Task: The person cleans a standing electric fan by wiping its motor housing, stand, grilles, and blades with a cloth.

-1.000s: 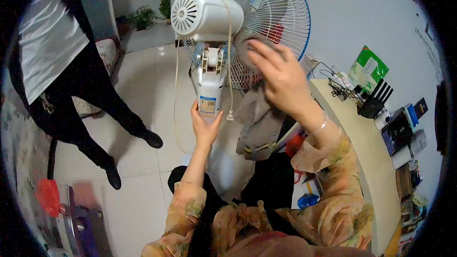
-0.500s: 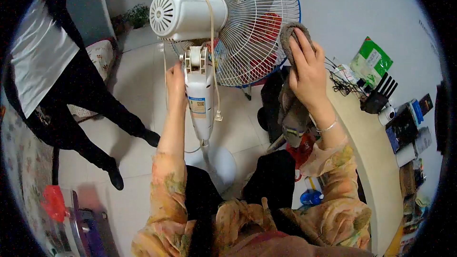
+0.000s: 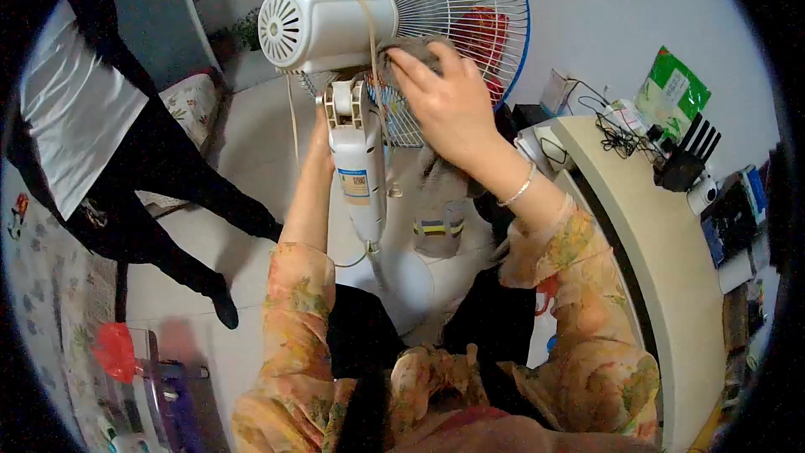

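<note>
A white standing fan with a round motor housing (image 3: 335, 27) and a wire cage edged in blue (image 3: 470, 33) stands upright before me. My right hand (image 3: 444, 101) is closed on a grey cloth (image 3: 438, 226), pressed near the cage behind the motor; the rest of the cloth hangs below. My left hand (image 3: 321, 141) is behind the fan's neck (image 3: 356, 172) on its left side, its fingers mostly hidden. A pale cord loops over the motor and hangs down, its plug beside the neck.
A person in dark trousers (image 3: 180, 176) stands at the left. A pale curved desk (image 3: 646, 226) at the right holds a black router (image 3: 688, 155), tangled cables and a green packet (image 3: 673, 92). A red bag (image 3: 116, 351) is at lower left.
My right hand with the cloth has moved left from the cage's outer edge to beside the motor. My left hand, earlier lower on the neck, is now higher and behind it.
</note>
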`<control>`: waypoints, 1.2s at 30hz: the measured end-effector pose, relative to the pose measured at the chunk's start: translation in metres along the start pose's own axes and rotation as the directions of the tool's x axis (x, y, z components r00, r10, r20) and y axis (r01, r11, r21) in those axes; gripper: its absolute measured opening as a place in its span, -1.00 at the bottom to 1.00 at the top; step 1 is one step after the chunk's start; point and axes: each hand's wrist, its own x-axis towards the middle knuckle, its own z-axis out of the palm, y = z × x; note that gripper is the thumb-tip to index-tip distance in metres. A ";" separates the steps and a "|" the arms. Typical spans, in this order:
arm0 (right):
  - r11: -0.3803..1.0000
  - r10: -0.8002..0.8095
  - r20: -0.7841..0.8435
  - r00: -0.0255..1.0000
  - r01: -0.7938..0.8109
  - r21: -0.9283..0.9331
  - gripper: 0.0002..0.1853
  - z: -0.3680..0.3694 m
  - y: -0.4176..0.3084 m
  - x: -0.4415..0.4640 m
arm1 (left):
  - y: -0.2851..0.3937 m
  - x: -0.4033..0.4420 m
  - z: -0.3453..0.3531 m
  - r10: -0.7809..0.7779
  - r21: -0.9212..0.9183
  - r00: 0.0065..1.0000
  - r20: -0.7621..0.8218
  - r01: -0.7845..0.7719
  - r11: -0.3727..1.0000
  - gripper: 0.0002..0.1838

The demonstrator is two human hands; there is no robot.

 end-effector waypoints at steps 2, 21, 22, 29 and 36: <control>0.999 -0.023 -0.020 1.000 0.023 0.034 -0.61 -0.003 0.003 -0.012 | 0.002 -0.006 0.004 0.050 0.025 0.998 0.029 -0.050 0.998 -0.34; 0.331 0.638 0.190 0.746 -0.489 0.807 -0.33 0.024 0.018 -0.173 | -0.009 -0.149 0.149 0.773 0.871 0.480 0.415 -0.454 -0.185 -0.37; 0.286 0.646 0.187 0.740 -0.462 0.839 -0.34 0.030 0.007 -0.169 | -0.005 -0.152 0.167 0.731 0.844 0.474 0.491 -0.465 -0.265 -0.32; 0.315 0.654 0.041 0.755 -0.321 0.893 -0.33 0.001 -0.047 -0.146 | 0.021 -0.152 0.248 0.570 0.716 0.448 0.689 -0.544 -0.437 -0.05; 0.361 0.617 -0.008 0.787 -0.274 0.891 -0.38 -0.010 -0.068 -0.134 | 0.047 -0.142 0.263 0.623 0.828 0.557 0.549 -0.462 -0.317 0.25</control>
